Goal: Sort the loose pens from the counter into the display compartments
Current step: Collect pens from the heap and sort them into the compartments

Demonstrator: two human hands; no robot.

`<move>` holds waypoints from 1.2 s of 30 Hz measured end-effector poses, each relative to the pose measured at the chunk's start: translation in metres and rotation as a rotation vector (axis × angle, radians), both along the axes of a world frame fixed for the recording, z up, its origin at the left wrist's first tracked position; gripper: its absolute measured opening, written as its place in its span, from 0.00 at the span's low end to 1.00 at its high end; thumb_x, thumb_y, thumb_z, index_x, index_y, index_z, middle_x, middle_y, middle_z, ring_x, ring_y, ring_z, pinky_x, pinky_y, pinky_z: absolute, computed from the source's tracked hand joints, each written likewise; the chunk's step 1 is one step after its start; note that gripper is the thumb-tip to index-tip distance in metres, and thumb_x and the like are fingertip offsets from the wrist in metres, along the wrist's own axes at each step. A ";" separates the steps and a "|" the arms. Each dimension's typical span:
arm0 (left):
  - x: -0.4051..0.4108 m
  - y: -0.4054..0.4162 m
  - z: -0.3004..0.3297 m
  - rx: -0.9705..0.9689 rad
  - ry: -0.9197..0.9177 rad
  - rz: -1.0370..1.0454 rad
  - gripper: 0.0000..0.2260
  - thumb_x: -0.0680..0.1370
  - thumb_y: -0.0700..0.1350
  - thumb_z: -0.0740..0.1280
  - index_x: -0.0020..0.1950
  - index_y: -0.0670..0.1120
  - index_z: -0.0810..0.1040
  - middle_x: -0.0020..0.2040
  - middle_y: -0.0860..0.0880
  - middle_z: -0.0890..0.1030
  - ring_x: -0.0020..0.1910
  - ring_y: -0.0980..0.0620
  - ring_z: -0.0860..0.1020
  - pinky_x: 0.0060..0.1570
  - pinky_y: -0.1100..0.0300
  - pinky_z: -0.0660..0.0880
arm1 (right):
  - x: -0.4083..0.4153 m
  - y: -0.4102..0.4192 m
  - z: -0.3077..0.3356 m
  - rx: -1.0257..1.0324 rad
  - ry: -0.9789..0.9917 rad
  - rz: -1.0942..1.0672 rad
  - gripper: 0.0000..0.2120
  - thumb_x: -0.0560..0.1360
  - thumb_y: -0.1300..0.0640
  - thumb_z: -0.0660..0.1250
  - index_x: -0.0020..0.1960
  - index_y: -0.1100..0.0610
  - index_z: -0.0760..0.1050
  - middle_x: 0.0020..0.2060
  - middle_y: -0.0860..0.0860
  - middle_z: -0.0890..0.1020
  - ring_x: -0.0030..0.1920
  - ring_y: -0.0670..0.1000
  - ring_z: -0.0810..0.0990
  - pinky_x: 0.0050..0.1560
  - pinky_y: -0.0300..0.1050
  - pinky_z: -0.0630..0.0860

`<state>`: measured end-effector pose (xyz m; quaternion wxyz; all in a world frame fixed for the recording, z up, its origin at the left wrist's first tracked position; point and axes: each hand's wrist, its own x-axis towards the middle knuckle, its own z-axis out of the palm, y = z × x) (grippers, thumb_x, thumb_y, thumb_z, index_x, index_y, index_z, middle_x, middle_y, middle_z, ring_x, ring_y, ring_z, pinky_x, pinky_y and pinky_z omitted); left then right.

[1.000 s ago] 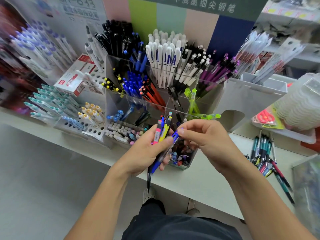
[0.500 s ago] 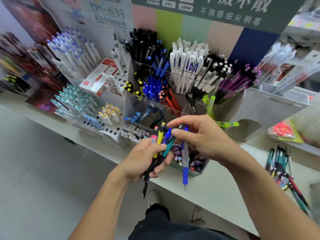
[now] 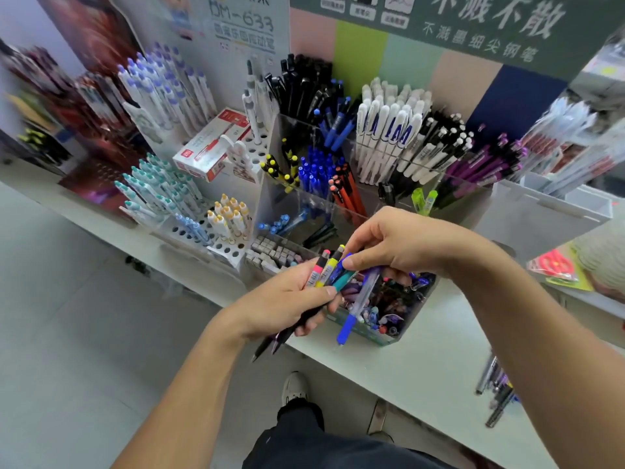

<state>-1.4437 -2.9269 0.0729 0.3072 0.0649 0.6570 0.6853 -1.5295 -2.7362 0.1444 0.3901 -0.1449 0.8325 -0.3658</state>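
Note:
My left hand [image 3: 280,299] grips a bundle of pens [image 3: 324,270] with pink, yellow, blue and teal tops, their tips pointing down past the counter edge. My right hand [image 3: 399,242] holds a clear pen with a blue grip [image 3: 358,302] hanging downward, while its thumb and forefinger pinch the blue top in the bundle. Both hands hover in front of the clear acrylic display [image 3: 341,211], whose compartments hold black, blue, orange, white and purple pens. More loose pens [image 3: 497,390] lie on the counter at the right, partly hidden by my right forearm.
A clear bin of small trinkets [image 3: 392,313] sits right below my hands. White peg racks of teal and yellow-capped pens [image 3: 189,204] stand at left, with a red-and-white box [image 3: 209,147] behind. The white counter [image 3: 422,363] runs diagonally; a white tray [image 3: 541,211] stands at right.
My right hand drew the blue-grip pen out of the bundle, kept it hanging, then returned its fingertips to the bundle's tops. The camera view shifted down and left.

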 end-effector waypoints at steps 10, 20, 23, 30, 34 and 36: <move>0.000 -0.014 -0.010 0.057 -0.135 0.004 0.15 0.84 0.41 0.63 0.42 0.55 0.83 0.34 0.52 0.71 0.27 0.56 0.65 0.24 0.65 0.61 | -0.013 0.011 0.001 -0.112 -0.003 -0.242 0.03 0.75 0.59 0.74 0.47 0.56 0.87 0.26 0.56 0.75 0.20 0.46 0.67 0.19 0.35 0.64; -0.011 -0.009 -0.013 0.020 -0.091 0.146 0.13 0.78 0.52 0.66 0.48 0.43 0.82 0.32 0.49 0.71 0.25 0.55 0.61 0.24 0.63 0.55 | -0.022 0.005 0.012 -0.187 0.104 -0.252 0.04 0.77 0.61 0.72 0.49 0.59 0.86 0.26 0.56 0.74 0.20 0.45 0.69 0.19 0.36 0.67; -0.014 -0.017 -0.015 -0.004 -0.089 0.109 0.14 0.80 0.50 0.65 0.50 0.40 0.80 0.32 0.49 0.70 0.25 0.54 0.61 0.24 0.63 0.55 | -0.025 0.011 0.017 -0.240 0.181 -0.331 0.04 0.77 0.61 0.72 0.48 0.59 0.85 0.27 0.55 0.76 0.20 0.45 0.69 0.18 0.36 0.67; -0.024 -0.034 -0.016 0.149 -0.049 0.489 0.10 0.82 0.47 0.61 0.56 0.45 0.79 0.36 0.50 0.73 0.24 0.58 0.60 0.21 0.68 0.58 | -0.049 0.041 0.061 -0.329 0.814 -0.473 0.05 0.81 0.59 0.68 0.46 0.52 0.78 0.31 0.49 0.78 0.20 0.47 0.73 0.18 0.39 0.69; -0.059 -0.027 0.010 0.147 0.026 0.593 0.11 0.85 0.49 0.59 0.45 0.45 0.69 0.34 0.53 0.69 0.23 0.58 0.61 0.20 0.67 0.60 | -0.051 0.016 0.064 -0.251 1.055 -0.300 0.02 0.80 0.59 0.69 0.51 0.56 0.79 0.35 0.42 0.78 0.28 0.55 0.78 0.26 0.43 0.73; -0.074 -0.020 0.026 0.029 0.122 0.633 0.15 0.84 0.55 0.59 0.43 0.46 0.66 0.31 0.54 0.67 0.24 0.56 0.60 0.22 0.64 0.59 | -0.051 0.004 0.059 -0.227 1.154 -0.191 0.04 0.80 0.58 0.68 0.53 0.58 0.79 0.35 0.45 0.79 0.30 0.55 0.76 0.32 0.43 0.74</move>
